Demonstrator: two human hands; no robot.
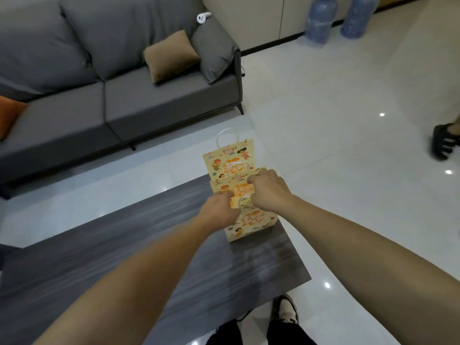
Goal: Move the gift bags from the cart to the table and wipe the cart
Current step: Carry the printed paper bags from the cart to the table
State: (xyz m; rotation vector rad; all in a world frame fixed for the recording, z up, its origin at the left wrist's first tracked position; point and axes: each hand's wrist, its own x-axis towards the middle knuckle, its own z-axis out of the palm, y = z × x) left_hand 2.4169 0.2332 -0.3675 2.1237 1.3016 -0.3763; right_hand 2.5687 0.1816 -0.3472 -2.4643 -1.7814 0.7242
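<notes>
Both forearms reach out from the bottom edge over the dark grey bench [124, 245], and below them a shoe [286, 311] and dark trouser legs stand on the glossy pale floor [348, 120] at the bench's near corner

At the far right end of the bench stand yellow gift bags [251, 224] printed with orange lettering and cartoon children, lined up one behind another; three fronts show, upright or nearly so. The rear bag [230, 155] has its white handle loop raised above its top edge. How far the bags touch each other cannot be told

Left hand [219, 210] is at the left side of the nearer bags, fingers curled around the top edge of one bag; the exact hold is partly hidden by the hand itself. Right hand [270, 189] is over the bags' tops from the right, fingers bent and closed on the upper edge of the middle bag, beside a white handle loop. Both hands grip paper, neither is spread

No cart is in view

Beyond the bench is a grey sofa [112, 95] with a tan cushion [171, 56] on its right seat, an orange cushion [10, 115] at the left edge, and a small white controller [202, 17] on the top of its backrest. Two blue water jugs [321, 21] stand on the floor against the far wall. At the right edge another person's foot in a black sandal [444, 144] rests on the floor
</notes>
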